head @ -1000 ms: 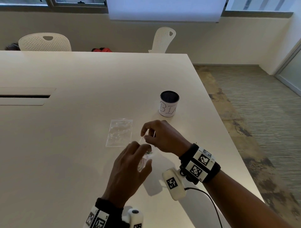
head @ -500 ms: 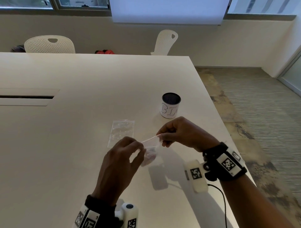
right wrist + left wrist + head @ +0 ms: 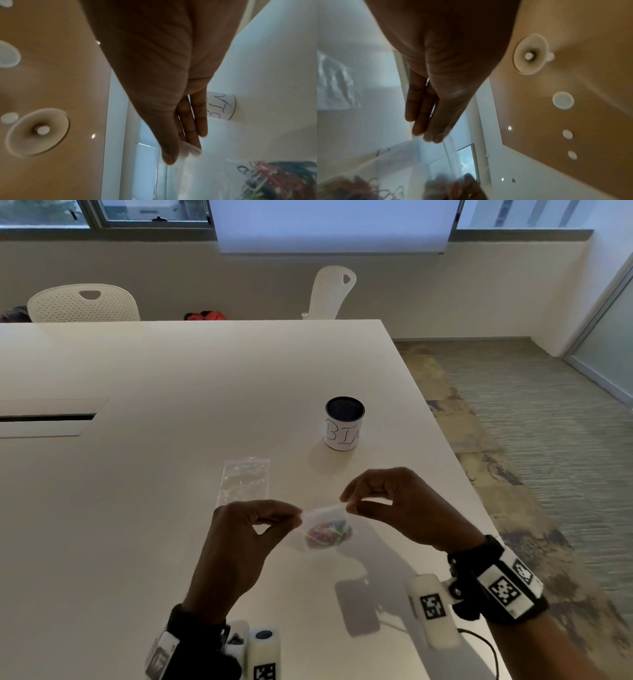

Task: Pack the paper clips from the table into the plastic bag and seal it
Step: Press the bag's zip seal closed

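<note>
A small clear plastic bag (image 3: 322, 520) hangs above the white table (image 3: 171, 392), stretched between my two hands. Coloured paper clips (image 3: 327, 535) sit bunched in its bottom; they show again as a red and green tangle of paper clips (image 3: 274, 178) in the right wrist view. My left hand (image 3: 294, 517) pinches the bag's top left corner. My right hand (image 3: 347, 503) pinches the top right corner, thumb and fingers pressed on the bag (image 3: 187, 151). The left wrist view is blurred, with the bag (image 3: 368, 175) low in the frame.
A second flat clear bag (image 3: 245, 481) lies on the table just beyond my left hand. A white cup with a dark inside and handwritten letters (image 3: 343, 424) stands further back right. The table's right edge (image 3: 455, 460) runs close to my right hand. Two white chairs (image 3: 82, 302) stand behind.
My hands have drawn apart along the bag's top edge, the right one going right, the left one left. The bag now hangs spread between them with the clips showing.
</note>
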Demonstrator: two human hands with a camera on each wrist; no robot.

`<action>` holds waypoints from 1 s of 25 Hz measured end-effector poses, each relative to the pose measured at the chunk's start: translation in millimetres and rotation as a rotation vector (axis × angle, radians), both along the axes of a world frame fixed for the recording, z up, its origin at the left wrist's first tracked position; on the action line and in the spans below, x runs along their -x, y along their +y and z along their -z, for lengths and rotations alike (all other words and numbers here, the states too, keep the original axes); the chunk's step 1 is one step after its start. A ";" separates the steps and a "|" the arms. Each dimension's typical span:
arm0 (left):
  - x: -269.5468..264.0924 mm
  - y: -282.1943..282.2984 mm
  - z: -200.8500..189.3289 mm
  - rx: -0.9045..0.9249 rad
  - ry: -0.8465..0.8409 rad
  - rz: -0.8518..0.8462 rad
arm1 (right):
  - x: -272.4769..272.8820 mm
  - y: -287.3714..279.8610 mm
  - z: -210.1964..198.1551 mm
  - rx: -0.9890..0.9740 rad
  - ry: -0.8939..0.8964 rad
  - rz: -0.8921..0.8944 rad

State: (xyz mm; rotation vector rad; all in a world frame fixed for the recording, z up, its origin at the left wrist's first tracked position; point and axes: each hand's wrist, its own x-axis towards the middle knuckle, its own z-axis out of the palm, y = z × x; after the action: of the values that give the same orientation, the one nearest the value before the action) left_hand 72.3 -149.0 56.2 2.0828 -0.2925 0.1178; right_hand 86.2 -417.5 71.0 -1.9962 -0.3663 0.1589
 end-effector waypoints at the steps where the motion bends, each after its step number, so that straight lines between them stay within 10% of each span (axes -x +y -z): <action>1: 0.8 -0.5 0.0 0.067 0.070 0.022 | 5.3 -3.4 -0.5 -0.078 0.069 -0.016; 5: -1.9 -8.8 11.2 0.410 0.315 0.027 | 17.6 -6.9 8.5 -0.252 0.215 0.048; 25: -22.8 -35.4 48.4 0.398 0.373 0.057 | 14.9 5.2 57.2 -0.179 0.079 0.280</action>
State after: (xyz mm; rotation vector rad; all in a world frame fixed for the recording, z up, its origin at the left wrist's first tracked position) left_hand 95.2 -184.4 7.7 1.6585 -0.0892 -0.2288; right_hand 71.3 -412.3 13.9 -1.8359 -0.0459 0.0263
